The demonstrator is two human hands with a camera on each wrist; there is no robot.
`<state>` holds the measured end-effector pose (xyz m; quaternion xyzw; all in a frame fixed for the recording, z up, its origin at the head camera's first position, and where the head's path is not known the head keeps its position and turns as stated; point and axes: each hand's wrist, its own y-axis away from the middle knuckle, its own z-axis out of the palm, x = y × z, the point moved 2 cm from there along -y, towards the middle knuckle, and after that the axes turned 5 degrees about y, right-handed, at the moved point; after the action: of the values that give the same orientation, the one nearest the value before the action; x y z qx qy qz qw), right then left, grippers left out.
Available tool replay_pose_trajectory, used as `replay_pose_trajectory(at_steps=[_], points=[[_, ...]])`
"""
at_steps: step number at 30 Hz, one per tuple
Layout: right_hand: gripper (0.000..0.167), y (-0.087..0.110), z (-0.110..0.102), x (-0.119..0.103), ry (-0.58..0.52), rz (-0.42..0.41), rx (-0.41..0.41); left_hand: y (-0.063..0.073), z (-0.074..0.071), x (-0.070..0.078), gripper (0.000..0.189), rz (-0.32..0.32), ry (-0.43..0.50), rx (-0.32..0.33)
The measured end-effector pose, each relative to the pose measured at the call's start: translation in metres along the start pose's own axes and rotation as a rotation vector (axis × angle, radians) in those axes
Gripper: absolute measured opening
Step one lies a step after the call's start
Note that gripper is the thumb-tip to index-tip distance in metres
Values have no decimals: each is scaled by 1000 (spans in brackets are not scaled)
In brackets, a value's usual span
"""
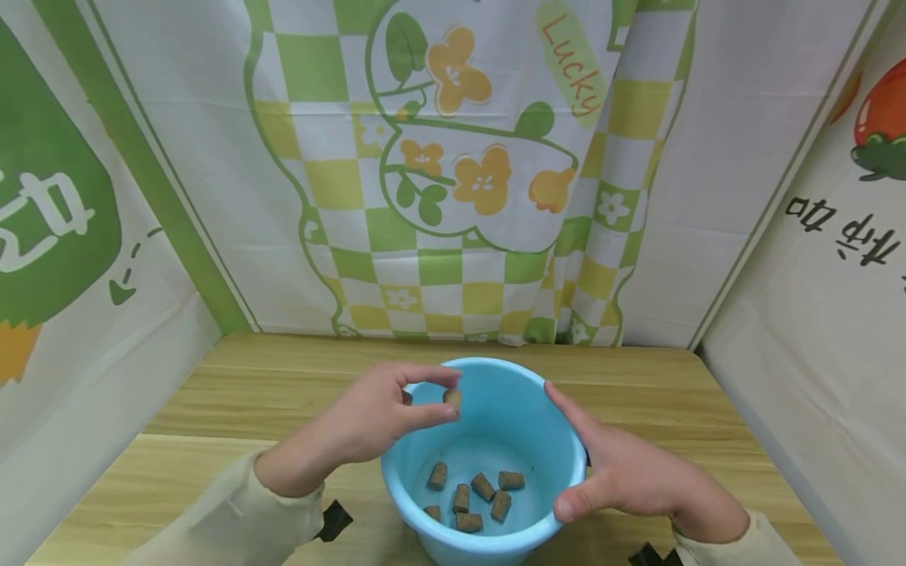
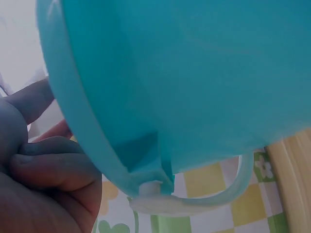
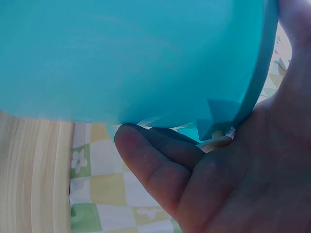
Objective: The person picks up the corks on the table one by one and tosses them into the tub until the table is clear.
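Observation:
A light blue bucket point(image 1: 510, 401) stands on the wooden table with several short brown speckled corks point(image 1: 469, 522) lying on its bottom. Above its left rim, my left hand point(image 1: 368, 417) pinches one cork point(image 1: 453, 399) between thumb and index finger. Another brown piece point(image 1: 406, 398) shows behind those fingers, partly hidden. My right hand point(image 1: 630, 472) holds the bucket's right rim, thumb at the rim and other fingers along the outer wall, as the right wrist view shows. In the left wrist view the bucket wall point(image 2: 204, 87) fills much of the picture; the pinched cork is not visible there.
The bucket's pale handle point(image 2: 218, 201) hangs on its far side. A wooden tabletop point(image 1: 283, 377) extends around the bucket. Behind it hangs a green and yellow checked curtain point(image 1: 439, 291), with printed cloth walls point(image 1: 800, 330) on both sides.

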<state>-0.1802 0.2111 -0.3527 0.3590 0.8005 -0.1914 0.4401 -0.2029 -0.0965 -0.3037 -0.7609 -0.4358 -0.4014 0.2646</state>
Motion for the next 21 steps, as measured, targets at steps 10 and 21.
replay_pose_trajectory(at_steps=[10,21], points=[[125,-1,0,-1,14,-8,0,2,0,-3,87,0,26,20],[124,-1,-1,3,19,2,3,11,-3,-11,72,122,-175,96]])
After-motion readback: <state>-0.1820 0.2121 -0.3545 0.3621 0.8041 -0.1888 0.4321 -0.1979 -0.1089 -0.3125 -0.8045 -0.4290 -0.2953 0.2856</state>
